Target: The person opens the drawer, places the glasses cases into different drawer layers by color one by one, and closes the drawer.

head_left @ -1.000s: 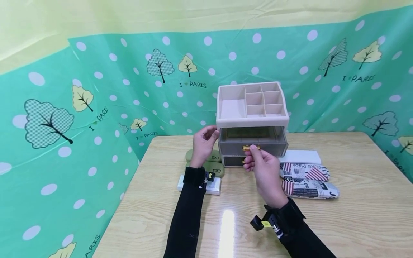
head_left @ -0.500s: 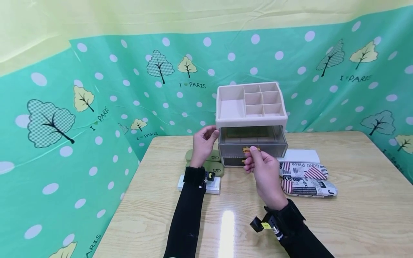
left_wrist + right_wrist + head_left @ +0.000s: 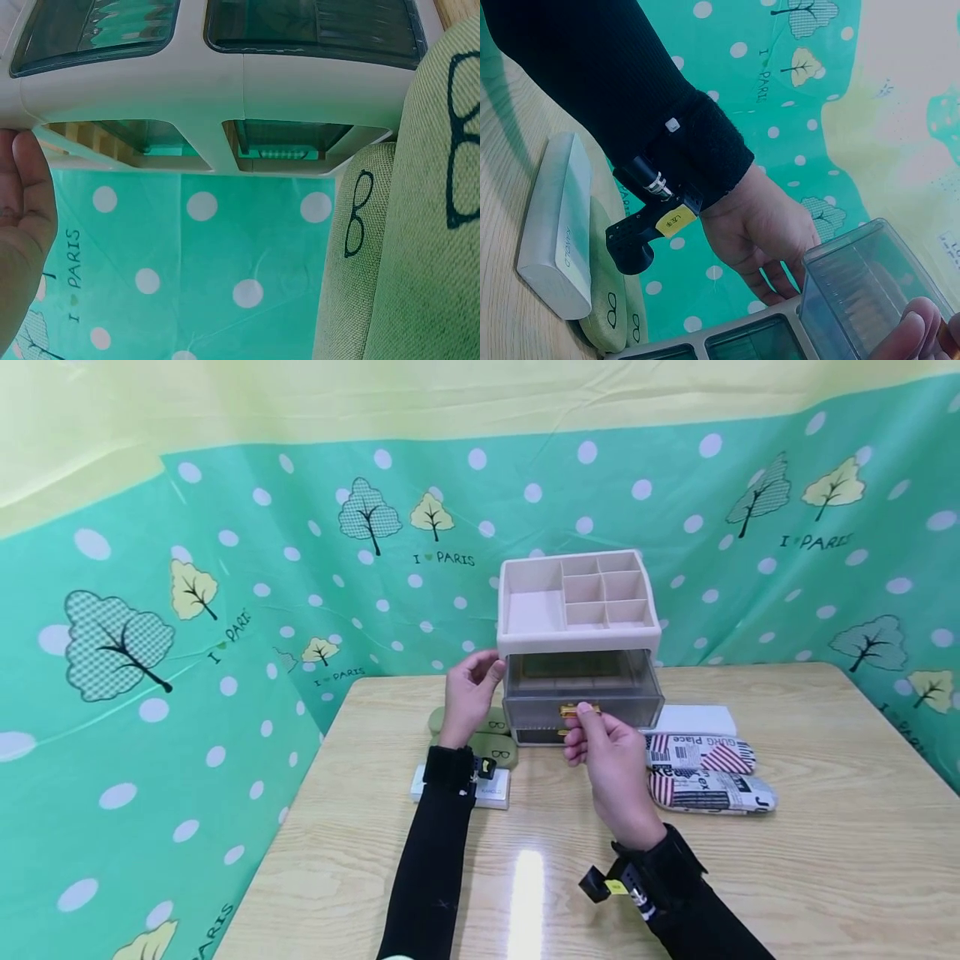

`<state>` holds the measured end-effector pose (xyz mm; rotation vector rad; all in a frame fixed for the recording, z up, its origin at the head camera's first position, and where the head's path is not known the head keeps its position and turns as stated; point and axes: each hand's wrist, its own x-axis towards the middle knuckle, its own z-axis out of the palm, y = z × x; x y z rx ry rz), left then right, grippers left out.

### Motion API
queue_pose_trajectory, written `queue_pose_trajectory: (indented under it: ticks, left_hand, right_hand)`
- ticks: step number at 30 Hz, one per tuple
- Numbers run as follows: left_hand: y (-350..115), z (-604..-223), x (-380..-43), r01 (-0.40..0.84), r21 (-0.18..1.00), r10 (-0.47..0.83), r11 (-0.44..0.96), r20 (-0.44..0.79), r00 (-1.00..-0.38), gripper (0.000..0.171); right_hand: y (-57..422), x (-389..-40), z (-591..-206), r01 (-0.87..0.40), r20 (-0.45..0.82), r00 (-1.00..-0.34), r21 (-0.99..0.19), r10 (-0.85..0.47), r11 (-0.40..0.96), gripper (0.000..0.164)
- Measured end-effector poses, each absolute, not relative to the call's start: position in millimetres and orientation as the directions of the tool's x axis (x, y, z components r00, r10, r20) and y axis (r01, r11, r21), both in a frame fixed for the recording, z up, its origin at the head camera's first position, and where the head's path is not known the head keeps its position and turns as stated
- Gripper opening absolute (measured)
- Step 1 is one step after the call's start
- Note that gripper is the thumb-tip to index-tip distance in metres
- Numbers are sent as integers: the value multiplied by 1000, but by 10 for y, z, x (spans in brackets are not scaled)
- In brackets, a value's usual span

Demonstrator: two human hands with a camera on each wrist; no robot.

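A white desktop organizer [image 3: 579, 642] stands at the back of the table, with compartments on top and two smoky clear drawers below. The upper drawer [image 3: 536, 710] is pulled partway out, and its inside looks dim. My right hand [image 3: 618, 772] pinches its gold handle [image 3: 570, 712] between thumb and fingers. My left hand [image 3: 467, 700] touches the organizer's left side with relaxed fingers; the left wrist view shows the fingers [image 3: 31, 176] at the white frame's edge. The lower drawer [image 3: 534, 737] is closed and mostly covered by the upper one.
Two green glasses cases [image 3: 493, 752] lie left of the organizer, with a white box [image 3: 492, 790] in front of them. To its right are another white box [image 3: 693, 720] and two newsprint-patterned cases [image 3: 712, 793]. A green curtain [image 3: 300, 610] hangs behind.
The upper drawer has come slightly farther out toward me, covering more of the lower drawer. My right hand keeps its pinch on the handle; my left hand stays at the organizer's side.
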<state>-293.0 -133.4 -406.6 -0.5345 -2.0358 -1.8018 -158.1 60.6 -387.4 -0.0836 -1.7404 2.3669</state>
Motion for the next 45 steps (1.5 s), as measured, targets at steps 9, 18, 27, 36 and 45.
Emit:
queue_pose_trajectory:
  ticks: [9,18,27,36,45]
  left_hand:
    - [-1333,-4065,-2944,516,847,53,123,514,-856,35]
    - [-1350,-4075,-2945,522,845,57,117,519,-853,39]
    - [-1360,-4056,-2939,530,839,48,127,528,-848,47]
    - [-1355,-4073,-2930,515,848,55,126,513,-857,47]
    - [-1362,-4079,-2936,512,851,52,122,509,-859,44]
  right_hand:
    - [589,-1519,-3892,-133,80,-975,-957,206,-258,47]
    - [544,-1478,-3893,-144,85,-965,-962,247,-231,46]
    - [507,-1434,-3906,-157,84,-959,-952,270,-264,42]
    - [497,-1407,-3930,-182,95,-943,-948,318,-259,39]
    - [445,-1363,-3967,-252,139,-917,-929,375,-271,44]
